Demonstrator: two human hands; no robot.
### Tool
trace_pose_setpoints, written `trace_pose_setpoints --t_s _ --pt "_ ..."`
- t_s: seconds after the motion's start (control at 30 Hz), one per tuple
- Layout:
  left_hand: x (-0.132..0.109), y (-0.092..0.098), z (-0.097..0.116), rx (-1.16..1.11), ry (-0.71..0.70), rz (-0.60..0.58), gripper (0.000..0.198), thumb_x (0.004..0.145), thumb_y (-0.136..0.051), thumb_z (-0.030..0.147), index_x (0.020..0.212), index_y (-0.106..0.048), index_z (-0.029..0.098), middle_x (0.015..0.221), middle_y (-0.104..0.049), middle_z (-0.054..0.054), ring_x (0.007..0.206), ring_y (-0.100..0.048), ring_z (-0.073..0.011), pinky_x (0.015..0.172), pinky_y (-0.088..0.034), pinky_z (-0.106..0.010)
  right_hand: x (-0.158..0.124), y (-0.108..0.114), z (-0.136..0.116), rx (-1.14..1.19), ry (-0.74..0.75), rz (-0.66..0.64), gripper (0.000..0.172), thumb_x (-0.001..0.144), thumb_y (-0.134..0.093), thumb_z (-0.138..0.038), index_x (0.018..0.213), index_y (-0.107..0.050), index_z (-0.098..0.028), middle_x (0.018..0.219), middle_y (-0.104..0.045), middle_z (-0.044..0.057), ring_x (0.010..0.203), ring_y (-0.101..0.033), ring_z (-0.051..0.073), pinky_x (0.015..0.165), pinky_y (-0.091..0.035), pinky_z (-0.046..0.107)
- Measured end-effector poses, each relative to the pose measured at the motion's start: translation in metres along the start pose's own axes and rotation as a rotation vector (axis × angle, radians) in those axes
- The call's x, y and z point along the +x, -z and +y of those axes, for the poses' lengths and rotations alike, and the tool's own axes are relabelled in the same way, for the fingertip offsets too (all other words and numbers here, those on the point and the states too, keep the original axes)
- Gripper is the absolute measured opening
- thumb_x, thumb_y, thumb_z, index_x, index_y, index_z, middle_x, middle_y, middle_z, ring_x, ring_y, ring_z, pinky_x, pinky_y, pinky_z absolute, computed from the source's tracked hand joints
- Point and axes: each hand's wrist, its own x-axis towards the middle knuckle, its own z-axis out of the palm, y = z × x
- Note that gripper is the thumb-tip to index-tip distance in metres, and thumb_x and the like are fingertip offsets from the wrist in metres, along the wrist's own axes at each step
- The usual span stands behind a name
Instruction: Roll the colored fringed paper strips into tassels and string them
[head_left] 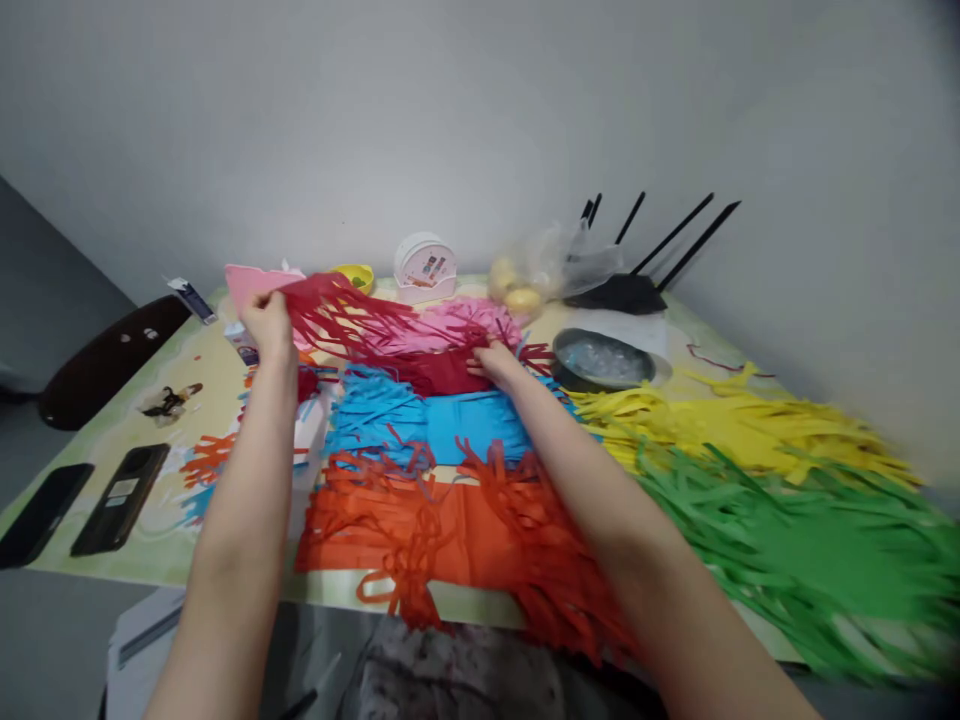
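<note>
My left hand [266,322] is closed and raised, pinching fringed dark red paper [349,310] whose cut strips hang down to the right. Behind that hand a pink sheet [259,285] shows; whether it is also held, I cannot tell. Farther right, my right hand [495,362] rests with its fingers apart on the uncut middle of the dark red paper. Pink fringed paper [465,322] lies just beyond. Nearer to me are blue fringed paper [469,420] and orange fringed paper [480,535], the orange strips drooping over the table's front edge.
Yellow fringed paper [735,430] and green fringed paper [817,550] cover the right side. A dark oval dish [604,360], a black router [622,293], a plastic bag [529,275] and a pink-and-white holder [425,268] stand toward the wall. Two phones [120,500] lie at left.
</note>
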Motion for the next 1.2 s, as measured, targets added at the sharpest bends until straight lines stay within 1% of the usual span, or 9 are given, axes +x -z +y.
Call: trace_pose_setpoints --t_s 0.13,0.23,0.3,0.4,0.53,0.63,0.83,1.0,1.2 --pt "0.018 0.053 0.042 -0.071 -0.174 0.254 0.017 0.084 -0.059 0.018 0.07 -0.049 0.019 0.077 -0.06 -0.003 0.092 -0.062 -0.0183 0.087 -0.047 -0.039 -0.014 0.018 -0.013 0.009 -0.036 -0.005 0.034 0.095 -0.06 -0.034 0.124 -0.058 -0.016 0.121 -0.062 0.009 0.1 -0.064 0.02 0.084 -0.056 0.041" --pt "-0.013 0.086 0.074 -0.125 -0.445 0.367 0.011 0.078 -0.056 0.011 0.075 -0.048 0.019 0.079 -0.058 0.0 0.083 -0.059 -0.0125 0.087 -0.048 -0.032 -0.036 0.032 -0.028 -0.03 0.0 0.008 0.027 0.094 -0.059 -0.033 0.111 -0.062 -0.012 0.104 -0.067 0.009 0.085 -0.067 0.018 0.075 -0.058 0.037" --pt "-0.057 0.101 0.087 -0.109 -0.602 0.29 0.008 0.08 -0.052 0.011 0.082 -0.053 0.019 0.085 -0.06 -0.001 0.083 -0.059 -0.0125 0.083 -0.05 -0.028 -0.064 0.034 -0.039 -0.062 0.081 0.042 0.023 0.094 -0.058 -0.03 0.101 -0.064 -0.01 0.093 -0.069 0.011 0.076 -0.067 0.018 0.072 -0.058 0.036" --pt "-0.137 0.106 0.087 0.057 -0.654 -0.145 0.011 0.078 -0.054 0.009 0.083 -0.057 0.018 0.089 -0.062 -0.002 0.087 -0.06 -0.0158 0.082 -0.05 -0.029 -0.132 0.02 -0.048 -0.099 0.305 0.079 0.021 0.09 -0.058 -0.029 0.106 -0.064 -0.017 0.106 -0.07 0.01 0.091 -0.068 0.02 0.086 -0.055 0.038" --pt "-0.219 0.094 0.067 0.199 -0.577 -0.549 0.013 0.077 -0.053 0.009 0.082 -0.053 0.021 0.086 -0.063 -0.003 0.085 -0.059 -0.0191 0.079 -0.048 -0.032 -0.226 -0.013 -0.031 -0.506 0.958 0.057 0.05 0.086 -0.062 -0.031 0.134 -0.051 -0.021 0.137 -0.056 0.014 0.129 -0.05 0.029 0.11 -0.039 0.051" --pt "-0.25 0.089 0.055 0.321 -0.522 -0.7 0.011 0.08 -0.051 0.011 0.083 -0.053 0.021 0.087 -0.063 -0.005 0.088 -0.059 -0.0223 0.08 -0.047 -0.035 -0.251 -0.024 -0.005 -0.741 0.993 0.173 0.055 0.087 -0.057 -0.02 0.14 -0.045 -0.019 0.149 -0.045 0.016 0.142 -0.033 0.032 0.113 -0.033 0.056" --pt "-0.253 0.093 0.038 0.247 -0.548 -0.944 0.029 0.074 -0.05 0.006 0.098 -0.06 0.018 0.116 -0.067 -0.011 0.111 -0.059 -0.0259 0.098 -0.045 -0.041 -0.236 0.009 0.009 -0.794 0.923 0.071 0.04 0.07 -0.047 -0.001 0.101 -0.066 -0.019 0.101 -0.073 0.009 0.101 -0.064 0.027 0.105 -0.041 0.049" --pt "-0.231 0.091 0.036 0.056 -0.341 -1.152 0.043 0.063 -0.042 0.001 0.094 -0.066 0.018 0.098 -0.074 -0.005 0.092 -0.067 -0.0203 0.086 -0.051 -0.033 -0.241 0.036 -0.018 -0.665 0.768 -0.11 0.04 0.067 -0.046 -0.005 0.099 -0.064 -0.021 0.096 -0.074 0.005 0.086 -0.069 0.022 0.075 -0.052 0.029" --pt "-0.211 0.095 0.052 -0.081 -0.139 -1.241 0.044 0.064 -0.043 0.005 0.097 -0.069 0.018 0.103 -0.074 -0.005 0.099 -0.068 -0.0205 0.09 -0.052 -0.032 -0.233 0.05 -0.038 -0.554 0.739 -0.214 0.039 0.066 -0.045 -0.007 0.095 -0.067 -0.02 0.09 -0.073 0.003 0.078 -0.067 0.019 0.071 -0.05 0.027"
